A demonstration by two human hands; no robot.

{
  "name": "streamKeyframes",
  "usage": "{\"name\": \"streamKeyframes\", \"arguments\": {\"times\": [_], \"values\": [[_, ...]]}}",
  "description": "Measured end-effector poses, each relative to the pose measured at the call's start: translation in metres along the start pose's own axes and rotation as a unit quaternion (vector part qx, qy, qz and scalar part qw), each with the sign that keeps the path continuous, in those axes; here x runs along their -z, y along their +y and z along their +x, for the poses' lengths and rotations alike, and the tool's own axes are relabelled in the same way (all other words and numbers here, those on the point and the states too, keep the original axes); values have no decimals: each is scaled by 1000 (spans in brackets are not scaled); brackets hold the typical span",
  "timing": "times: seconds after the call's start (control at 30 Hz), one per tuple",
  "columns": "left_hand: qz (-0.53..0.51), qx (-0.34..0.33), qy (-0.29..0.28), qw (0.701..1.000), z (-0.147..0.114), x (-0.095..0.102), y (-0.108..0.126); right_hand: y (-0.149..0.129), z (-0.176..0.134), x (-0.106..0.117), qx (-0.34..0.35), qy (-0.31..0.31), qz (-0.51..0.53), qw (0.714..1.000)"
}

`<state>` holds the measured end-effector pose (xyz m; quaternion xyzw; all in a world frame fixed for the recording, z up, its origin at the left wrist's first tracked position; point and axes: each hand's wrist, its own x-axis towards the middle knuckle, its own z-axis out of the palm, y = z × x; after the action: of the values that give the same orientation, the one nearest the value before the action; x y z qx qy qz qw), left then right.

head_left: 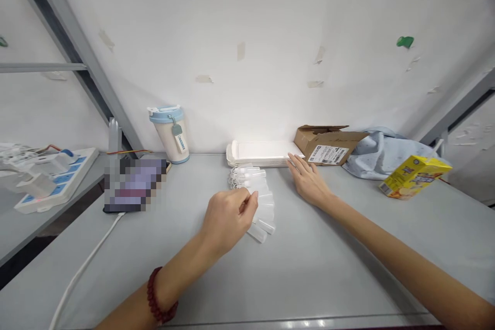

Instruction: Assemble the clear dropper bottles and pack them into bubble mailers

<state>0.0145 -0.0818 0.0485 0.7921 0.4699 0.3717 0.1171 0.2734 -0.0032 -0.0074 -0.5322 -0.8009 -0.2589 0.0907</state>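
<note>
My left hand (230,217) is curled into a fist above several clear plastic tubes (266,206) fanned out on the grey table. Small white cords or rings show at the tubes' far ends, and the fist covers part of the fan. Whatever the left fingers may hold is hidden. My right hand (309,183) has its fingers stretched out, with the fingertips at the right end of a low stack of flat white pieces (266,152) by the wall. Nothing shows in the right hand's grasp.
Behind the right hand stands an open cardboard box (328,147), with light blue cloth (381,152) and a yellow drink carton (413,178) farther right. On the left are a cup (170,136), a phone (135,185) with its white cable (87,263), and a power strip (64,183).
</note>
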Motion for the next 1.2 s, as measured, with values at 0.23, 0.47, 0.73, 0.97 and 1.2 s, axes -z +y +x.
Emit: {"name": "streamKeyframes", "arguments": {"times": [0.23, 0.47, 0.73, 0.97, 1.2], "values": [[4, -22, 19, 1000, -2, 2, 3, -7, 19, -7, 9, 6, -13, 1000], [14, -23, 12, 1000, -4, -1, 3, -7, 13, -14, -44, 30, 15, 998], [36, -2, 2, 999, -3, -5, -4, -5, 11, -13, -102, 65, 81, 989], [49, 3, -1, 999, -1, -7, -8, -6, 11, -9, -83, 57, 93, 991], [62, 9, -10, 998, -3, -9, -8, -5, 11, -14, -119, 65, 105, 985]]}}
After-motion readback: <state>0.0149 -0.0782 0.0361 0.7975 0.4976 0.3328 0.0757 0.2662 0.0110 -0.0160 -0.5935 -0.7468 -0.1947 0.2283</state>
